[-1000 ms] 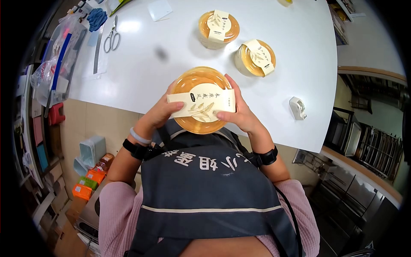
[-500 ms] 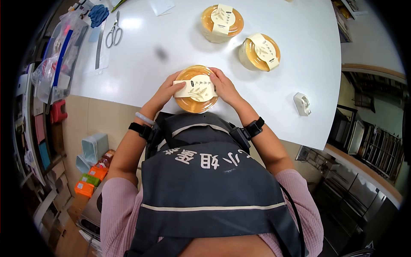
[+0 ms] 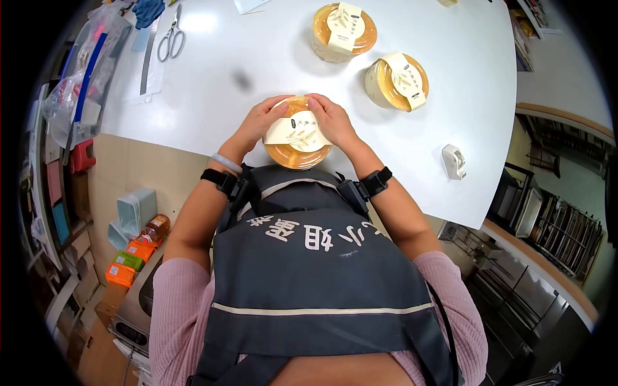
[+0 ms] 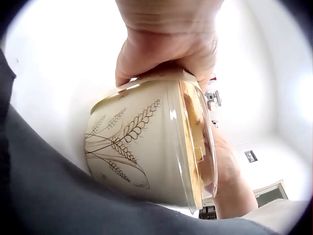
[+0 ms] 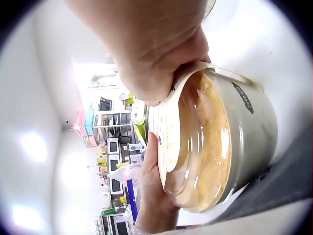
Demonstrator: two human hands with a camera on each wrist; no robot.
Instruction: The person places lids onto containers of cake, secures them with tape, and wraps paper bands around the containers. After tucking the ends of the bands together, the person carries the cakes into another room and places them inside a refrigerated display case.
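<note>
A round tub [image 3: 297, 154] with a clear lid, golden contents and a cream paper band stands at the table's near edge, against the apron. My left hand [image 3: 257, 122] grips its left and far side, and my right hand [image 3: 333, 122] grips the right and far side, with the fingertips almost meeting at the far rim. In the left wrist view the tub's side [image 4: 132, 142] shows a printed wheat drawing. The right wrist view shows the band [image 5: 168, 132] lying across the domed lid, with my right hand [image 5: 151, 54] against it.
Two similar banded tubs [image 3: 325, 48] [image 3: 380, 87] stand farther back. A white tape dispenser [image 3: 454, 162] is at the right, scissors [image 3: 172, 42] and a ruler [image 3: 148, 64] at the left. A plastic bin with bags [image 3: 90, 83] borders the table's left edge.
The tub has moved down and slightly left, from close to the camera to the table's near edge. Both hands have shifted toward its far side, the thumbs leaving the band's middle.
</note>
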